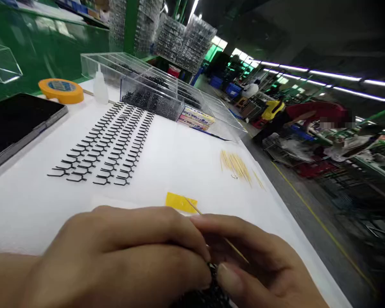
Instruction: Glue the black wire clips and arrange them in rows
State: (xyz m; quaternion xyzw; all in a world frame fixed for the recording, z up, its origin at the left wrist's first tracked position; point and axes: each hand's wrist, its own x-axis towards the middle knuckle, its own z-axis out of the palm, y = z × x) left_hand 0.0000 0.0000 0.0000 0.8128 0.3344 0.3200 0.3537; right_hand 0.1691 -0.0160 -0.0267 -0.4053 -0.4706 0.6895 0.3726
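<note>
My left hand (137,256) reaches in from the left, its fingers closed together over a bunch of small black parts (208,297) at the bottom edge. What its fingertips pinch is hidden. My right hand (259,256) is curled against it, with a wooden toothpick (237,250) running beneath the index finger. The toothpick's far tip lies over a yellow patch (176,202) on the white tabletop. The right thumb touches the black parts. Beyond the hands, forked black pieces (99,149) lie in several slanting rows.
Loose toothpicks (235,164) lie on the right. Behind the rows stands a clear divided box (176,105) with black parts and small cartons (195,119). A squeeze bottle (100,87), an orange tape roll (62,90) and a dark flat device (16,124) are at the left. People work beyond the aisle.
</note>
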